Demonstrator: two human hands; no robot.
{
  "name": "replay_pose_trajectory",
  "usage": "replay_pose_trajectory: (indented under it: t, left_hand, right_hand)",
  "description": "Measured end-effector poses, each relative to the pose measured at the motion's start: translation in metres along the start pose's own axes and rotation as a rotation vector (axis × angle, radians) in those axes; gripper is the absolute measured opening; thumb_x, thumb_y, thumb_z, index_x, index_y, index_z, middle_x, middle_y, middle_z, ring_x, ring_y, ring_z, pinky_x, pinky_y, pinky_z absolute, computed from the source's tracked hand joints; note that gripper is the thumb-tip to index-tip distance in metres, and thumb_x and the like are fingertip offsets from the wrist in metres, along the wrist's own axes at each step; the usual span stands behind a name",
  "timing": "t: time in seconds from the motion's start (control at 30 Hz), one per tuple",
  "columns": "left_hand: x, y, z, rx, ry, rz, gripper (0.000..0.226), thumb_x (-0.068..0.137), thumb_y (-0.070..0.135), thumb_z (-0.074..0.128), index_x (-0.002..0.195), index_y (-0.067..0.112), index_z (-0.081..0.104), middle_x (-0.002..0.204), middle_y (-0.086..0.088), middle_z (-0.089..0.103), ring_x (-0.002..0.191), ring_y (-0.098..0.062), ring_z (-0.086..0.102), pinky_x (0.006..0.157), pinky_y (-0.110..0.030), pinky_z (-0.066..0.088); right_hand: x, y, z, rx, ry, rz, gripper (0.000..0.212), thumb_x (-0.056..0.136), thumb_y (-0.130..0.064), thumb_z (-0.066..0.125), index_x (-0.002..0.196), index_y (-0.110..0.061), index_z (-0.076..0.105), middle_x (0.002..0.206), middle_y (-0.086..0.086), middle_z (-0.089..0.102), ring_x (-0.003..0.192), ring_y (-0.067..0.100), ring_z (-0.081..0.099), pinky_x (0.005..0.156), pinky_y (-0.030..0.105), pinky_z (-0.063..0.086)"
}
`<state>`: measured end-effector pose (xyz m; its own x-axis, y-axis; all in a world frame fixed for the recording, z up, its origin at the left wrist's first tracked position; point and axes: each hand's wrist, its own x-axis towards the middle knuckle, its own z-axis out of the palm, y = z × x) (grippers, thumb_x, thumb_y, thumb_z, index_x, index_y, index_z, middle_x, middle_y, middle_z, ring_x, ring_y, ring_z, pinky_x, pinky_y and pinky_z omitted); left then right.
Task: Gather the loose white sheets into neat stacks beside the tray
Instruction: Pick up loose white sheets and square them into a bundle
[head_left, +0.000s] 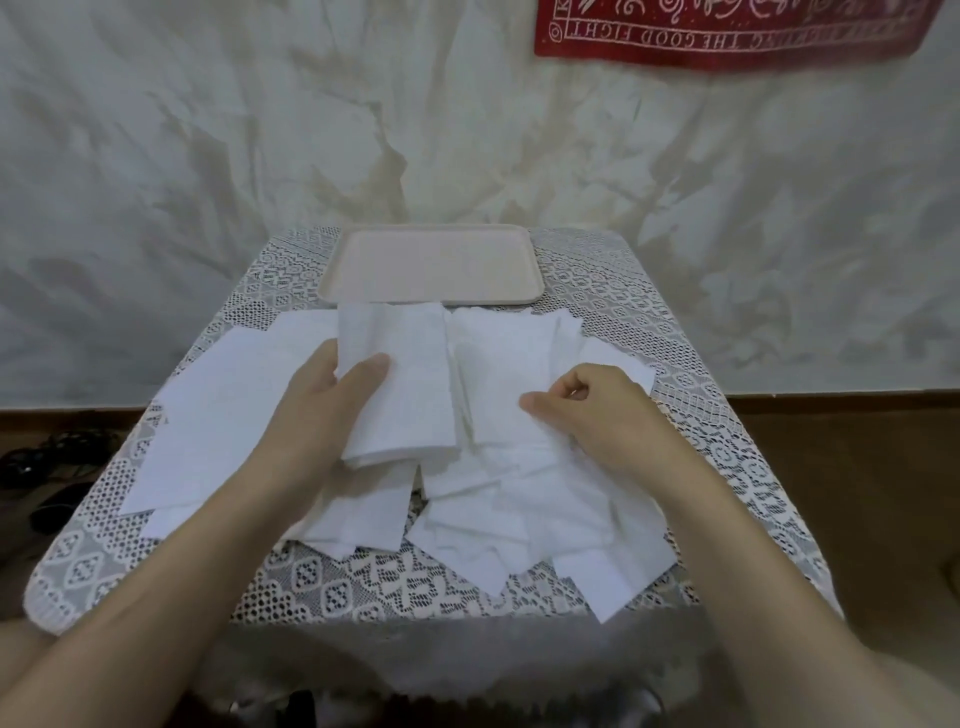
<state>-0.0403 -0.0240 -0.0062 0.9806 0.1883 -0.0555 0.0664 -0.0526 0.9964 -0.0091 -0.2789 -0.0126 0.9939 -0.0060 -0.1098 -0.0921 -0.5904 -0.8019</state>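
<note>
Sheets lay in a messy white heap on the counter, under and around both hands. Some flat sheets lay off to the left of the left hand. The left hand gripped a thick bundle of sheets, thumb on top and fingers underneath, and held it just above the heap. The right hand was curled, and its thumb and first finger seemed to pinch the edge of one sheet on the heap.

The sheets looked thin and floppy. I thought the pinch could lift two at once, or drag the ones next to it and make the heap messier. The bundle could slip too, because one hand held it only at its side and its bottom end sagged. Sheets near the front edge of the counter, by the right arm, could slide off if bumped.

The tray sat just past the hands, and I saw no sheets in it.
</note>
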Motion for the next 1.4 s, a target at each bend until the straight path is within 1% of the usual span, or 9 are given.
replay_pose_trajectory:
  t: [0.17, 0.37, 0.47, 0.63, 0.83, 0.93, 1.03, 1.23, 1.4]
  left_hand:
    - [-0.002, 0.001, 0.002, 0.008, -0.042, -0.015, 0.024, 0.107, 0.032, 0.056, 0.129, 0.027, 0.066, 0.116, 0.001, 0.079, 0.107, -0.024, 0.075, 0.096, -0.053, 0.059]
    - [0.000, -0.002, 0.001, -0.003, -0.036, -0.012, 0.022, 0.107, 0.028, 0.057, 0.126, 0.025, 0.067, 0.109, 0.002, 0.080, 0.098, -0.019, 0.077, 0.078, -0.037, 0.058]
    - [-0.003, -0.005, -0.001, -0.014, -0.057, -0.006, 0.023, 0.106, 0.029, 0.057, 0.128, 0.028, 0.066, 0.111, 0.002, 0.080, 0.099, -0.020, 0.077, 0.082, -0.041, 0.058]
    - [-0.009, -0.006, -0.002, 0.004, -0.087, 0.003, 0.022, 0.107, 0.030, 0.056, 0.128, 0.029, 0.064, 0.111, 0.002, 0.080, 0.100, -0.021, 0.077, 0.087, -0.046, 0.060]
    - [-0.011, -0.009, -0.007, -0.005, -0.099, -0.030, 0.022, 0.107, 0.028, 0.056, 0.127, 0.027, 0.065, 0.113, 0.000, 0.080, 0.103, -0.024, 0.077, 0.091, -0.050, 0.058]
    - [-0.011, -0.009, -0.008, -0.008, -0.114, -0.029, 0.022, 0.107, 0.026, 0.056, 0.127, 0.025, 0.065, 0.113, -0.001, 0.080, 0.103, -0.023, 0.077, 0.093, -0.050, 0.058]
    - [-0.011, -0.010, -0.007, -0.022, -0.120, -0.034, 0.023, 0.107, 0.026, 0.056, 0.128, 0.025, 0.065, 0.114, -0.001, 0.080, 0.103, -0.023, 0.077, 0.094, -0.050, 0.058]
    - [-0.012, -0.010, -0.007, -0.039, -0.112, -0.032, 0.021, 0.107, 0.025, 0.056, 0.127, 0.025, 0.065, 0.111, 0.000, 0.080, 0.101, -0.022, 0.077, 0.089, -0.046, 0.059]
    - [-0.013, -0.010, -0.004, -0.086, -0.121, -0.048, 0.024, 0.105, 0.020, 0.060, 0.129, 0.023, 0.063, 0.108, -0.003, 0.081, 0.097, -0.023, 0.078, 0.080, -0.041, 0.063]
  right_hand:
    - [0.001, 0.000, 0.000, 0.061, -0.036, -0.048, 0.027, 0.087, -0.033, 0.077, 0.072, -0.018, 0.059, 0.050, -0.009, 0.056, 0.045, 0.007, 0.051, 0.057, 0.027, 0.042]
    - [0.008, -0.002, -0.012, 0.300, -0.023, -0.035, 0.023, 0.092, -0.014, 0.072, 0.078, -0.021, 0.055, 0.064, -0.005, 0.055, 0.051, 0.013, 0.046, 0.043, 0.020, 0.037]
    - [0.004, 0.000, -0.028, 0.352, -0.066, 0.004, 0.010, 0.095, -0.010, 0.067, 0.088, -0.016, 0.066, 0.069, -0.002, 0.063, 0.054, 0.013, 0.051, 0.047, 0.023, 0.039]
    - [-0.006, 0.007, -0.026, 0.264, -0.093, 0.011, 0.013, 0.097, -0.008, 0.062, 0.085, -0.010, 0.068, 0.057, -0.006, 0.059, 0.040, 0.005, 0.046, 0.039, 0.017, 0.037]
    - [-0.002, 0.005, -0.009, 0.127, 0.042, -0.005, 0.010, 0.096, -0.020, 0.062, 0.087, -0.015, 0.063, 0.082, 0.001, 0.072, 0.054, 0.024, 0.070, 0.052, 0.027, 0.047]
    - [-0.004, 0.001, -0.001, 0.081, 0.006, 0.011, 0.029, 0.091, -0.034, 0.067, 0.078, -0.012, 0.052, 0.073, 0.002, 0.062, 0.046, 0.020, 0.060, 0.057, 0.031, 0.045]
    - [-0.004, -0.001, 0.002, 0.166, -0.017, 0.020, 0.035, 0.088, -0.034, 0.071, 0.084, -0.003, 0.056, 0.069, 0.004, 0.057, 0.054, 0.021, 0.055, 0.053, 0.031, 0.042]
    - [-0.002, -0.008, -0.009, 0.273, 0.036, -0.046, 0.009, 0.089, -0.022, 0.066, 0.095, -0.015, 0.066, 0.088, 0.006, 0.074, 0.079, 0.028, 0.071, 0.068, 0.051, 0.062]
    - [-0.003, 0.005, -0.034, 0.274, 0.057, -0.020, 0.012, 0.099, -0.008, 0.060, 0.093, -0.007, 0.070, 0.079, 0.003, 0.068, 0.059, 0.009, 0.064, 0.043, 0.018, 0.047]
